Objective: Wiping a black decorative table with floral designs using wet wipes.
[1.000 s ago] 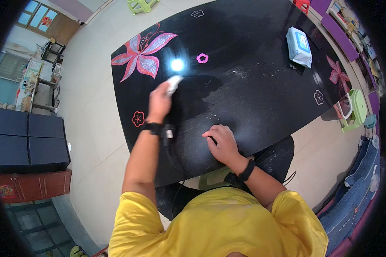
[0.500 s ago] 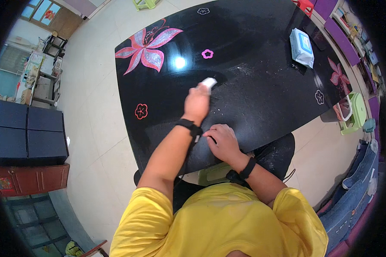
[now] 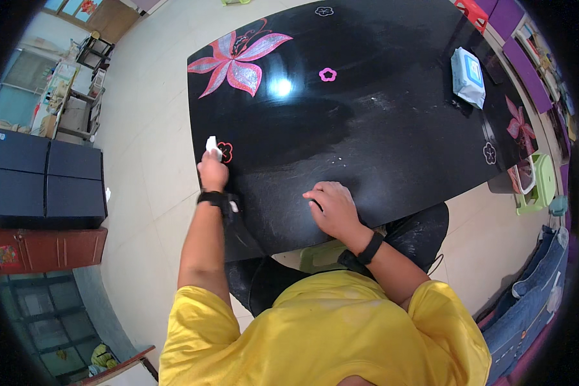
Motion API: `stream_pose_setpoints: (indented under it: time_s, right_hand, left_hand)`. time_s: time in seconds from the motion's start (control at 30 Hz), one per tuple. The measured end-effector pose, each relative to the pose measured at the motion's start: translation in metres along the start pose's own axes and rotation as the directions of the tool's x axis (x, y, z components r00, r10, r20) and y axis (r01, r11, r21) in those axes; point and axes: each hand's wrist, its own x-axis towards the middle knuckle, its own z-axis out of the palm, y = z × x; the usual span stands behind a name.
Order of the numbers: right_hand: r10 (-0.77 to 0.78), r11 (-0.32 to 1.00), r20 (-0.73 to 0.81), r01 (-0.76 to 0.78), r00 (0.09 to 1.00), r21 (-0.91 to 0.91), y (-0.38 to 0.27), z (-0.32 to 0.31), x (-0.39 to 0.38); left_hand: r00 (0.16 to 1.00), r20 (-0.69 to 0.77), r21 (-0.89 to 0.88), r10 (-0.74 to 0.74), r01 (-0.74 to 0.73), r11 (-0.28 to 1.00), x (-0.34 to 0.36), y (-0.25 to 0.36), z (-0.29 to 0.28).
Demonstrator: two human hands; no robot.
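My left hand (image 3: 213,172) is closed on a white wipe (image 3: 212,145) at the left edge of the black glossy table (image 3: 405,154). The wipe lies against the tabletop beside a red flower outline (image 3: 225,152). Near the front edge, my right hand (image 3: 333,207) rests on the table with thumb and forefinger apart and nothing visible in it. White crumbs (image 3: 341,162) lie on the surface a little beyond it. A white and blue pack of wet wipes (image 3: 468,77) stands at the far right of the table.
Pink and silver flower patterns (image 3: 244,76) decorate the tabletop. A green stool (image 3: 538,183) and a small bin (image 3: 520,177) are beyond the right edge. Denim cloth (image 3: 527,289) hangs over a seat at the right. A dark cabinet (image 3: 45,180) stands to the left.
My left hand has swept the wipe from the middle of the table leftward to its left edge. The right hand stays in much the same place. The view has shifted slightly.
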Motion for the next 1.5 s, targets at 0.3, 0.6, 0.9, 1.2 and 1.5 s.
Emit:
stream_pose_setpoints:
  time_s: [0.3, 0.6, 0.9, 1.2, 1.5]
  right_hand:
    - [0.089, 0.982, 0.007, -0.087, 0.996, -0.17, 0.011, 0.001, -0.007]
    - [0.006, 0.985, 0.014, -0.004, 1.0, -0.17, 0.0, 0.005, -0.006]
    - [-0.016, 0.988, 0.058, 0.024, 0.998, -0.152, -0.011, 0.02, -0.004]
    - [0.023, 0.974, -0.019, -0.027, 1.0, -0.226, -0.018, -0.002, -0.023]
    - [-0.027, 0.983, 0.039, 0.033, 0.999, -0.182, -0.035, 0.014, -0.02]
  left_hand:
    - [0.795, 0.018, -0.246, 0.607, -0.585, 0.773, -0.06, 0.196, 0.003]
    - [0.976, -0.078, -0.522, 0.204, -0.214, 0.826, -0.029, 0.034, -0.025]
    - [0.977, 0.091, -0.046, 0.191, -0.187, 0.981, -0.101, 0.053, -0.025]
    - [0.784, 0.011, -0.67, 0.621, -0.455, 0.587, -0.109, 0.159, 0.0]
    - [0.97, -0.023, -0.055, 0.241, -0.242, 0.969, -0.04, -0.05, -0.044]
